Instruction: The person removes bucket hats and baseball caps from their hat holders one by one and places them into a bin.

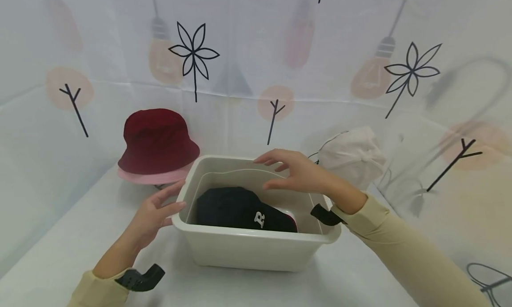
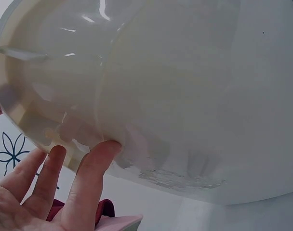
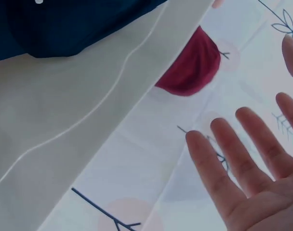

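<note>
A cream plastic bin (image 1: 256, 249) stands in the middle of the table in the head view. Inside it lies a dark navy baseball cap (image 1: 230, 207) with a white letter R on its front. My left hand (image 1: 150, 216) is at the bin's left side, its fingertips against the rim. In the left wrist view, extended fingers (image 2: 91, 180) touch the bin's wall (image 2: 185, 106) just below the rim. Over the bin's back right part, my right hand (image 1: 298, 171) hovers with spread fingers and holds nothing. The right wrist view shows those fingers (image 3: 247, 168) loosely extended beside the bin's edge.
Behind the bin on the left, a dark red bucket hat (image 1: 158, 140) sits on a pink hat (image 1: 154, 177). An off-white cap (image 1: 354, 158) is at the back right, partly behind my right forearm. A patterned white cloth (image 1: 240, 76) hangs behind the table.
</note>
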Tool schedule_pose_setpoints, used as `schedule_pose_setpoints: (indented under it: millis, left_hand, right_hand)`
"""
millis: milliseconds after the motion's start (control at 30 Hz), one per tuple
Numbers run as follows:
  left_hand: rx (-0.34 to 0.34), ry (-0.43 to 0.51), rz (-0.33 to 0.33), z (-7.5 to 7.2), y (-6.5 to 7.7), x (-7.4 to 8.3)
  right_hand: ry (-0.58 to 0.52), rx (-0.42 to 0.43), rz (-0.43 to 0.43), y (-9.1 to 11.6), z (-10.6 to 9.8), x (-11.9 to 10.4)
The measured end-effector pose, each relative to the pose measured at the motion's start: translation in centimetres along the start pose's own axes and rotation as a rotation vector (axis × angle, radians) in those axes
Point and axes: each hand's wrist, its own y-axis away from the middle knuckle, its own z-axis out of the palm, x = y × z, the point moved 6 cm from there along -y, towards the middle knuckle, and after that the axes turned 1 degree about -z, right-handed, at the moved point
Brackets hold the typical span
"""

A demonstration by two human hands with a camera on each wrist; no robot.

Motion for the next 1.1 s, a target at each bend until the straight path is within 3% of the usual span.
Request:
schedule_pose_setpoints:
  millis: [367,833,1100]
  left_hand:
    - [0.002,-0.008,0.004,0.0,0.0,0.1]
    - [0.003,-0.011,-0.014,0.1,0.1,-0.3]
    - [0.006,-0.007,-0.013,0.0,-0.1,-0.1]
  right_hand:
    - [0.008,0.127,0.04,3.4,-1.7,-0.2]
    - [0.103,0.249,0.085,8.1,-2.6,0.3]
    - [0.077,0.349,0.062,10.5,-2.8,0.8]
